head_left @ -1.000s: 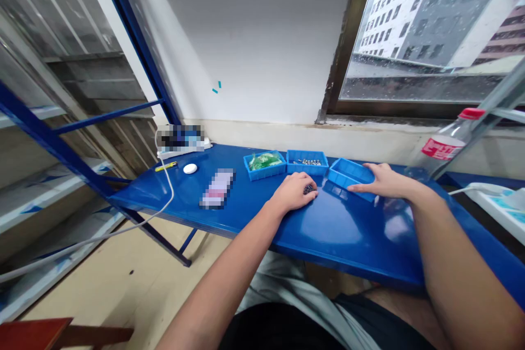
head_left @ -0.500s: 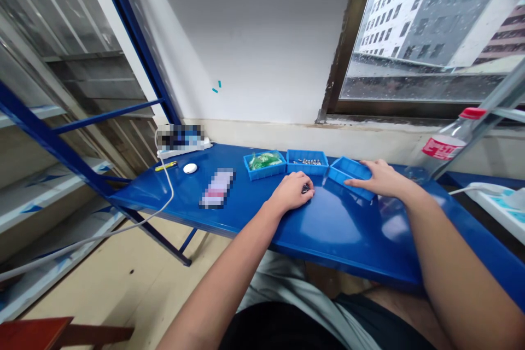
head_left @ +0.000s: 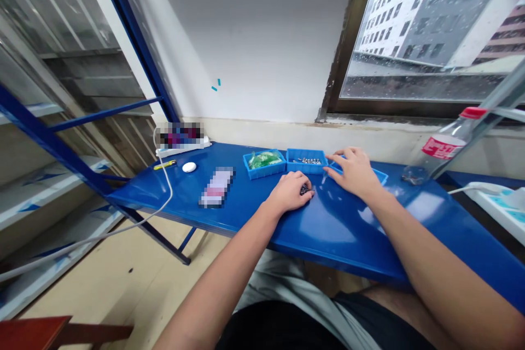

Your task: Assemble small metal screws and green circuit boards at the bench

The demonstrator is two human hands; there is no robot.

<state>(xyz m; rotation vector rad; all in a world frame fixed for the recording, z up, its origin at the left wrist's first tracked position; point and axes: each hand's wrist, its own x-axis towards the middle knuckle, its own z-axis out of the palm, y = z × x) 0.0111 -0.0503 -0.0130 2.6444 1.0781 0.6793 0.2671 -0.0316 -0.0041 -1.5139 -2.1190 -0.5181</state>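
A handful of small dark pieces (head_left: 304, 190) is held in the left hand (head_left: 289, 191), which is rested on the blue table (head_left: 336, 229) just on the near side of the trays. Its fingers are curled around the pieces, and only a few can be seen between thumb and forefinger; their number cannot be told. The right hand (head_left: 351, 171) is held over the right tray (head_left: 382, 177) with its fingers spread and nothing seen between them. Its fingertips are brought near the right end of the middle tray (head_left: 307, 169); whether either tray is touched cannot be told.

As for progress, the work is judged to be partway through. Small metal parts (head_left: 314, 161) are lying loose in the middle tray, and a crumpled green bag (head_left: 264, 159) is kept in the left tray (head_left: 266, 171). The pieces in the left hand have not yet been set down in any tray, so their handling seems to be left to do, along with that of the loose parts. Most of the right tray is hidden by the hand, so what has been put there, if anything, cannot be judged. No finished item can be made out on the table.
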